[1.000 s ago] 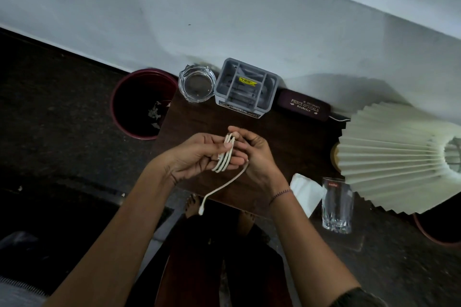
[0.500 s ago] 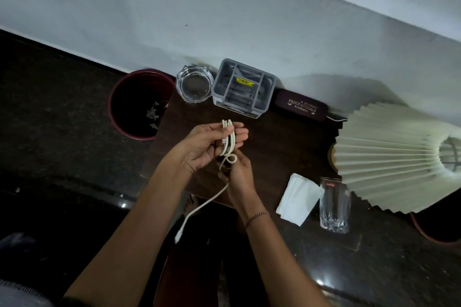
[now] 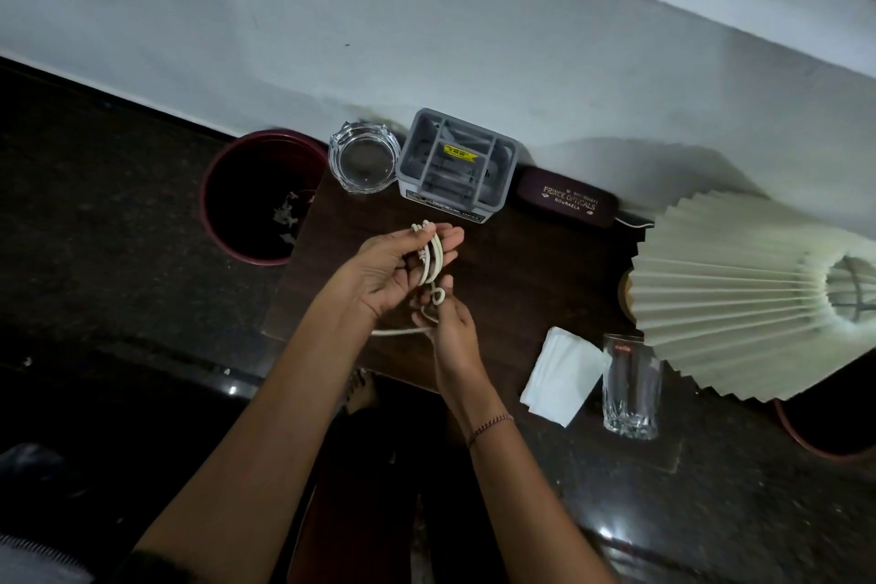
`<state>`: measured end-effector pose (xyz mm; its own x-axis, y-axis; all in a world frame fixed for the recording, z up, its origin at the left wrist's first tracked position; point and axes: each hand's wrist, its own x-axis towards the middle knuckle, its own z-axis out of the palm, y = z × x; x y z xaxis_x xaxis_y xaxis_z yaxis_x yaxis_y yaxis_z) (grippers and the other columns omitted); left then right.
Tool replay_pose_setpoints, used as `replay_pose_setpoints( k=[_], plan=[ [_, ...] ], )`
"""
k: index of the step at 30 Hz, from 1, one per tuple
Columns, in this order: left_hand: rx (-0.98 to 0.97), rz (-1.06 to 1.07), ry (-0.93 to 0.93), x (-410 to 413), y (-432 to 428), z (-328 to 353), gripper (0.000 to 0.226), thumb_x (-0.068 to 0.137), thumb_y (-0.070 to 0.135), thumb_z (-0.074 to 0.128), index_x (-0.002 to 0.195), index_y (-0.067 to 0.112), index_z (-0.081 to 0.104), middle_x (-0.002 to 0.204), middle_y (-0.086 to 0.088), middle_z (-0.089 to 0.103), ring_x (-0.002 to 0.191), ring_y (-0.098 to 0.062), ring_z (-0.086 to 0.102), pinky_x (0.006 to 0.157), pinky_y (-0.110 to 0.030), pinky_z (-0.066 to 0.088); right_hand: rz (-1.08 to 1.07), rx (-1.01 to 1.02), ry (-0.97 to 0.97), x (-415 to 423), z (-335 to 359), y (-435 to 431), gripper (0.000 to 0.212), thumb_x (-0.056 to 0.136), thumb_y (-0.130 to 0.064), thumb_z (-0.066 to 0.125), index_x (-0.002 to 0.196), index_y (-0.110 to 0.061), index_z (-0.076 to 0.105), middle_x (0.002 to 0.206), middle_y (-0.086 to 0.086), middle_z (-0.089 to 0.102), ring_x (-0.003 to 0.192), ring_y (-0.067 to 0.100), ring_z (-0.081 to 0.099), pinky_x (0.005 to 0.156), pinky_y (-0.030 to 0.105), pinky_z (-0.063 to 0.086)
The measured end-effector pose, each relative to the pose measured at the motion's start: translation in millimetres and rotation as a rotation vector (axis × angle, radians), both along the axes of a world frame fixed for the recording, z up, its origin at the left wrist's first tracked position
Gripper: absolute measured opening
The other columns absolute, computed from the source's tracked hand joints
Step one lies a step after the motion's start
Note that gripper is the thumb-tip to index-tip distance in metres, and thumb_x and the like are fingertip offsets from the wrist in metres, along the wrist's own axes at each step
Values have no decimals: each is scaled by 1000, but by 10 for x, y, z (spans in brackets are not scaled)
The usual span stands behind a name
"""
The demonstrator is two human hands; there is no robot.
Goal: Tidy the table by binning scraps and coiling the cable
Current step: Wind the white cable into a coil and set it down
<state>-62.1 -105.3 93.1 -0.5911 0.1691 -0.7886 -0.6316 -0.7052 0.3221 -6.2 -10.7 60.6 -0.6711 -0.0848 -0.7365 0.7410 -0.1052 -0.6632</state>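
Observation:
A white cable (image 3: 432, 258) is looped into a small bundle over the dark wooden table (image 3: 531, 270). My left hand (image 3: 396, 270) holds the loops across its palm and fingers. Just below it, my right hand (image 3: 450, 327) pinches the cable's loose end, which curls in a small loop under the bundle and trails left behind my left wrist. A dark red bin (image 3: 263, 197) stands on the floor left of the table, with pale scraps at its bottom.
Along the table's far edge sit a glass ashtray (image 3: 364, 162), a grey organiser (image 3: 456, 166) and a maroon spectacle case (image 3: 566, 198). A pleated lampshade (image 3: 739, 294) fills the right. A white napkin (image 3: 561, 375) and a drinking glass (image 3: 631, 386) lie at the near right.
My right hand has dropped from beside the bundle to below it, wrapping the loose end around the loops. The hanging tail has shortened and now runs left behind my left wrist.

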Motion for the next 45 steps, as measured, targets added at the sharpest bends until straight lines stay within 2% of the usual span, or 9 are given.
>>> replay_pose_setpoints(
  k=[5,9,12,16,21,29,36,41,45],
  plan=[
    [4,63,-35,-43,-14,-32,19,95,2,44,89,-8,58,69,-11,75,64,-11,73,63,-22,60,-35,-63,-32,84,43,11,36,101,-28,29,79,-21,57,62,-6,47,56,4,43,54,18,40],
    [-5,117,-69,-62,-31,-103,19,95,2,44,86,-8,57,67,-14,74,65,-12,74,61,-24,60,4,-86,-38,145,49,22,29,100,-25,29,89,-17,55,61,-6,39,48,1,34,45,14,30],
    [-20,133,-70,-58,-39,-166,18,94,2,45,86,-10,57,67,-14,74,74,-11,73,63,-25,60,151,-26,-17,193,65,51,18,98,-28,41,89,-22,55,65,-9,44,51,1,39,48,16,35],
    [-87,121,-85,-52,-44,-209,18,95,3,45,85,-7,56,63,-10,73,63,-11,73,81,-26,51,372,191,108,257,149,84,14,96,-30,43,86,-23,51,68,-10,51,59,4,45,60,29,40],
    [-158,130,-68,-29,-83,-259,15,94,3,47,86,-4,57,63,-8,74,65,-9,73,70,-26,58,477,392,301,285,307,59,16,98,-22,36,85,-20,44,73,-6,51,59,3,44,52,13,36],
    [-443,41,74,128,-119,-410,8,91,2,52,88,3,60,77,-10,70,63,-7,72,67,-17,58,667,642,443,219,401,80,21,98,-20,34,94,-11,53,99,3,44,76,18,48,65,23,31],
    [-898,-326,373,232,-139,-438,17,88,6,59,104,6,63,91,-10,71,80,-12,74,76,-22,57,778,709,385,-24,371,146,24,94,-12,38,98,-11,61,102,8,60,96,25,53,76,31,37],
    [-1097,-527,572,238,-174,-343,22,89,13,58,109,3,63,102,-7,73,93,-12,70,87,-34,56,671,394,11,-265,391,138,25,93,-22,41,92,-17,66,71,-4,57,68,15,52,73,32,40],
    [-1121,-642,702,250,-153,-278,24,93,15,51,109,-1,61,109,-10,70,99,-11,69,89,-35,55,706,637,125,-300,397,162,28,84,-37,56,106,-19,58,103,5,66,97,25,60,73,33,43]
  ],
)
